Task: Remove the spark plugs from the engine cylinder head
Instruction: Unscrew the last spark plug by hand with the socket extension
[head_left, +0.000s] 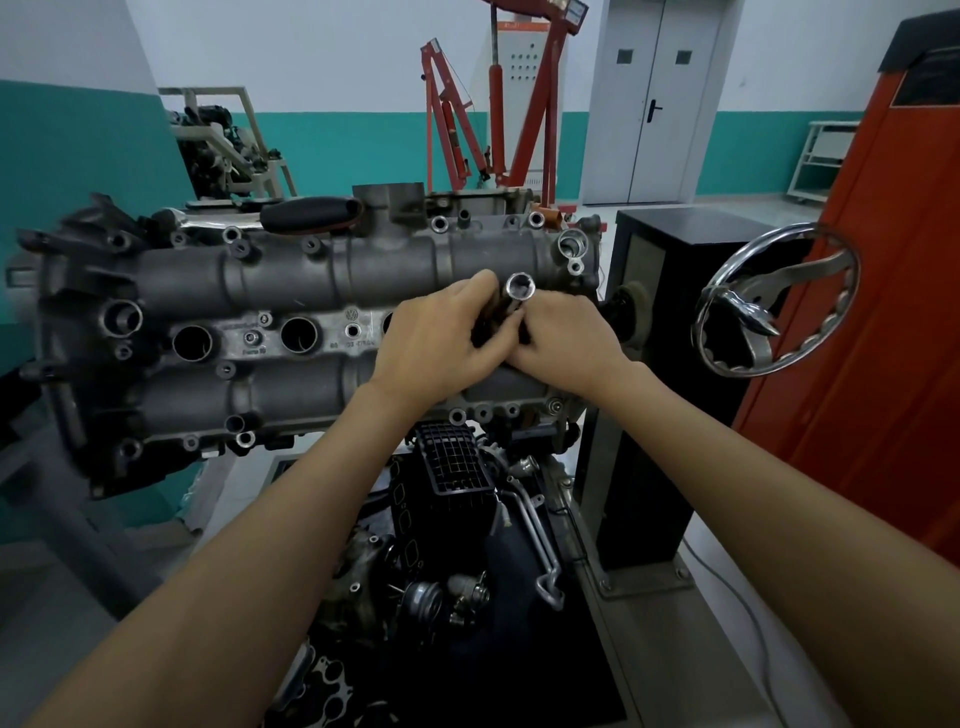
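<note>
The grey cylinder head lies across an engine stand in front of me. Two open spark plug wells show dark and round at its left and middle. A silver tubular spark plug socket stands tilted in a well at the right end, its open hex mouth facing me. My left hand wraps the socket's shaft from the left. My right hand grips it from the right. No spark plug is visible; the well under my hands is hidden.
A chrome hand wheel juts from the black stand column at right. An orange cabinet stands behind it. Below the head hang the intake manifold and hoses. Red engine hoists and another engine stand at the back.
</note>
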